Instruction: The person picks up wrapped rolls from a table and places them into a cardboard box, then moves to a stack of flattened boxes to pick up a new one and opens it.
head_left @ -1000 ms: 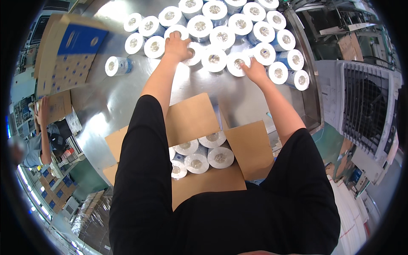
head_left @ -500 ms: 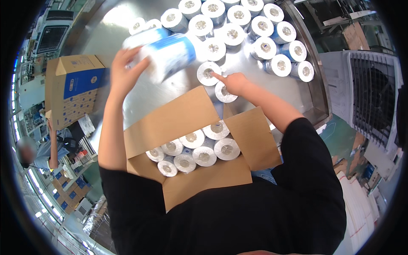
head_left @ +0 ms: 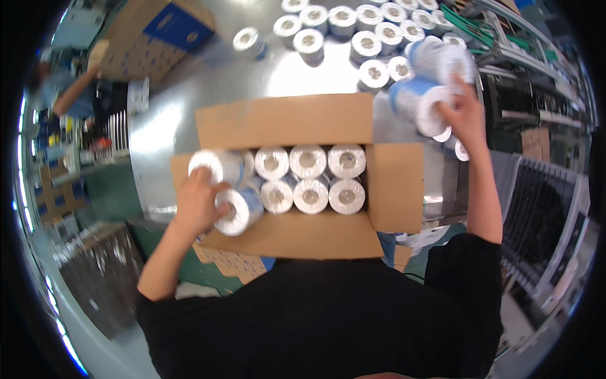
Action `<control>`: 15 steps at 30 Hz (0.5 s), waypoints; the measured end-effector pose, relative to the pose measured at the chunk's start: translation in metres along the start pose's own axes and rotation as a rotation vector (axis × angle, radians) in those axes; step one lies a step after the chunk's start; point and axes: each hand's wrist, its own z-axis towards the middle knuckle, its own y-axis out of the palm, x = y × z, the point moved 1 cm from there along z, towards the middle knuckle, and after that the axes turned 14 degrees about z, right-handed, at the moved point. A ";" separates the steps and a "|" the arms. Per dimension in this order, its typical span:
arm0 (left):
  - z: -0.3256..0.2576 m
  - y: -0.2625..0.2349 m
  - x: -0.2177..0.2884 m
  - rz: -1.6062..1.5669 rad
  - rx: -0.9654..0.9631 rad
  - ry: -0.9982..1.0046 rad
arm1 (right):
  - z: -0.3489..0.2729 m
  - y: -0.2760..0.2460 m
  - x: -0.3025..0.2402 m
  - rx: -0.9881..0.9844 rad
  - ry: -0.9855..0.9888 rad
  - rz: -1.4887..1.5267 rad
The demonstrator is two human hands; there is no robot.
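My left hand [head_left: 201,201] grips two plastic-wrapped paper rolls at the left end of an open cardboard box [head_left: 287,117]. One roll [head_left: 207,165] is at its fingertips and the other [head_left: 233,213] is by its thumb; both lie tilted. Inside the box, several rolls [head_left: 307,162] stand upright in two rows, white ends up. At the right, my right hand [head_left: 464,117] clasps two more blue-and-white rolls, an upper roll [head_left: 435,60] and a lower roll [head_left: 416,104]. These are smeared by motion above the metal table.
Many upright rolls [head_left: 343,22] stand on the metal table [head_left: 183,114] at the back and right. One roll [head_left: 250,43] stands apart at the back left. A person's arm [head_left: 79,88] reaches to a brown-and-blue carton [head_left: 151,41] at the far left. Metal rails [head_left: 505,57] run beyond the right edge.
My left hand has brought its two rolls down to the box's left end. My right hand, earlier pointing into a roll's core, has moved right and now holds two rolls. The view has shifted.
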 end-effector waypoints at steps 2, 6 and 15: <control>0.003 0.017 0.000 0.169 -0.005 0.118 | -0.020 -0.015 -0.038 0.177 -0.212 0.159; 0.005 0.063 -0.006 0.284 0.004 0.286 | -0.086 0.031 -0.110 -0.153 -0.420 -0.065; 0.028 0.039 -0.028 -0.136 -0.316 0.226 | -0.161 0.278 -0.086 -1.046 -0.176 -0.102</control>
